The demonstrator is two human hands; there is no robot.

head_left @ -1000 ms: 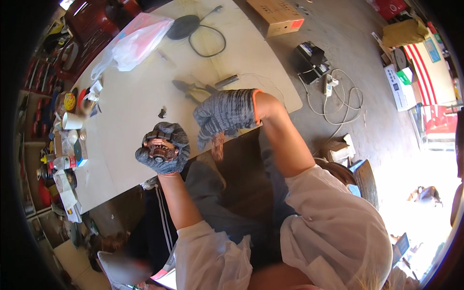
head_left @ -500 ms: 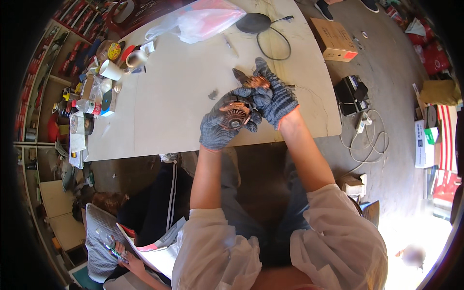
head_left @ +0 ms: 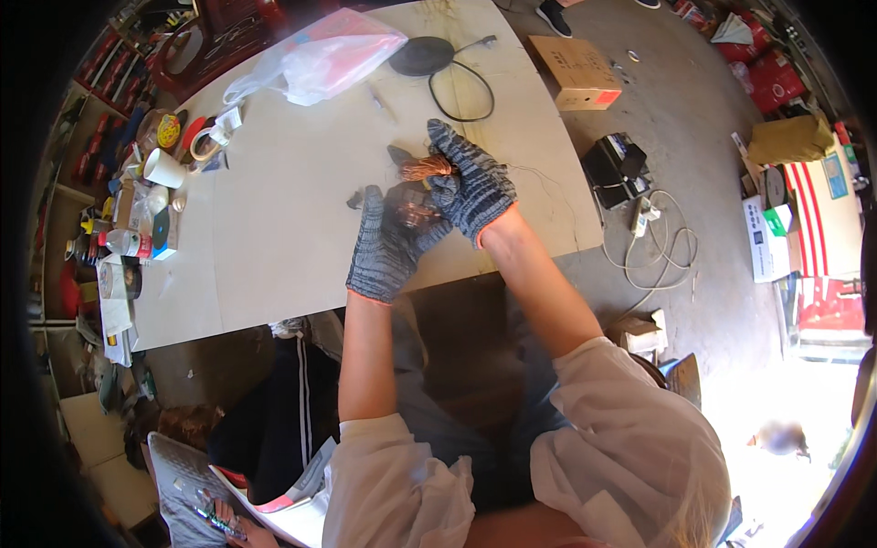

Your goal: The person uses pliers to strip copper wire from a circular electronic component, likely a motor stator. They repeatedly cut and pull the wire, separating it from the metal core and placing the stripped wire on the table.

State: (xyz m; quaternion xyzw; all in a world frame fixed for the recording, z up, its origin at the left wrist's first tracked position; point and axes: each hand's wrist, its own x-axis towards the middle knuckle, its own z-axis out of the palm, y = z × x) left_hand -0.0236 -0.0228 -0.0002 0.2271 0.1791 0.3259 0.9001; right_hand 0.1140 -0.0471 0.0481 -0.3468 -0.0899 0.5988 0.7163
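My left hand [head_left: 388,245], in a grey-and-black striped knit glove, is curled round a dark, rounded motor part with copper windings [head_left: 416,214]. Its thumb points up and away. Close against it on the right, my right hand [head_left: 475,187], gloved alike, grips a bundle of copper wire [head_left: 427,168]. A dark flat tip [head_left: 399,155] shows past the bundle; what it belongs to is unclear. Both hands are over the near part of the pale table [head_left: 274,228]. Blur and fingers hide where bundle and motor part meet. A small dark scrap [head_left: 355,198] lies beside my left thumb.
A plastic bag [head_left: 320,55] and a black disc with a cord [head_left: 422,57] lie at the far side. A white cup [head_left: 165,169], tape and a bottle [head_left: 128,243] crowd the left edge. Right, on the floor: a carton [head_left: 574,73] and a cable [head_left: 681,239]. Another person sits lower left.
The whole view has shifted, so the table sits further left. My left hand has turned; the motor part's round ribbed face no longer shows. My right hand still grips the copper bundle.
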